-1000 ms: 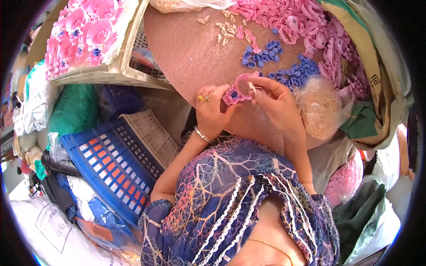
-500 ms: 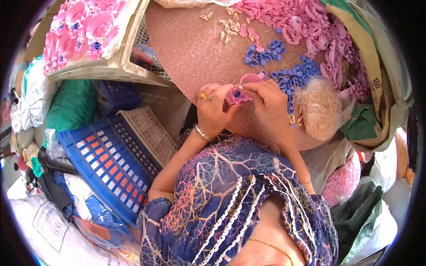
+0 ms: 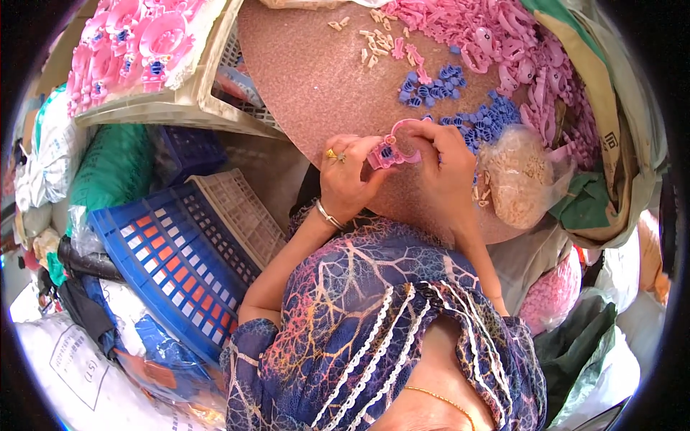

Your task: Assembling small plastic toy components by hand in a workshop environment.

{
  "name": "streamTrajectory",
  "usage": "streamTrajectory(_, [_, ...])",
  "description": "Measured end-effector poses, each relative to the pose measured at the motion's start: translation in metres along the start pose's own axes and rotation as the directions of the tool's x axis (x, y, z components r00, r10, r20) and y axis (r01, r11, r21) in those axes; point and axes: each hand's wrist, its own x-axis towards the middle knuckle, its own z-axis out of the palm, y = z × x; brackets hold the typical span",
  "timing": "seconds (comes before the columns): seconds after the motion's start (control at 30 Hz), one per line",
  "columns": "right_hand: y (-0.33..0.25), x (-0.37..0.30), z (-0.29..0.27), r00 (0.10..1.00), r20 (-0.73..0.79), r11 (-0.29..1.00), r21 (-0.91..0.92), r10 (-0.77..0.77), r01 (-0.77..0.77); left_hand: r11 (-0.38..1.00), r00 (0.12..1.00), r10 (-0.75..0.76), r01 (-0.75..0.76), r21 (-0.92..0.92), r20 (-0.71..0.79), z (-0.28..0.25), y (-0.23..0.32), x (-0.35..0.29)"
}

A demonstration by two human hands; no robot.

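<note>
My left hand (image 3: 348, 179) is closed on the square end of a pink plastic toy piece (image 3: 385, 153), holding it over the near edge of the round table (image 3: 302, 65). The piece has a dark blue insert, a small pale joint and two curved arms spread apart like an unclosed ring. My right hand (image 3: 449, 165) has its bent fingers on the upper arm, its thumb lower down beside the other arm's tip. Beyond my right hand lie small blue plastic parts (image 3: 485, 118). Loose pink parts (image 3: 478, 43) are heaped at the far right of the table.
A bag of beige parts (image 3: 517, 179) sits right of my right hand. Several loose beige pieces (image 3: 374, 47) lie farther back. At the upper left, a cream crate (image 3: 190, 108) bears rows of pink pieces. A blue basket (image 3: 172, 266) stands left of my arm.
My right hand has shifted slightly right and up, from the pale joint to the upper arm. The lower curved arm, hidden before, now shows swung apart from the upper one.
</note>
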Motion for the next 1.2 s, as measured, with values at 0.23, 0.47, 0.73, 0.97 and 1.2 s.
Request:
streamTrajectory(0.23, [0.012,0.008,-0.005,0.940,0.113,0.930,-0.148,-0.323,0.338,1.000,1.000,-0.006,0.006,-0.002,-0.015,-0.002,0.003,0.004])
streamTrajectory(0.47, [0.018,0.011,0.003,0.912,0.133,0.897,-0.172,-0.388,0.406,1.000,0.999,0.022,-0.022,-0.002,0.023,-0.002,0.000,0.002])
streamTrajectory(0.73, [-0.004,0.003,0.006,0.998,-0.032,0.999,-0.023,0.048,-0.048,0.999,0.999,0.037,-0.038,-0.032,-0.001,0.001,-0.002,-0.001])
streamTrajectory(0.97, [-0.003,-0.004,0.016,0.973,-0.029,0.971,0.070,0.230,-0.227,0.998,0.997,0.070,-0.070,0.004,-0.029,0.002,0.001,0.000])
streamTrajectory(1.2, [-0.006,-0.001,0.014,0.886,0.088,0.880,0.108,0.455,-0.462,0.988,0.989,0.147,-0.146,0.047,-0.033,0.003,-0.002,-0.001])
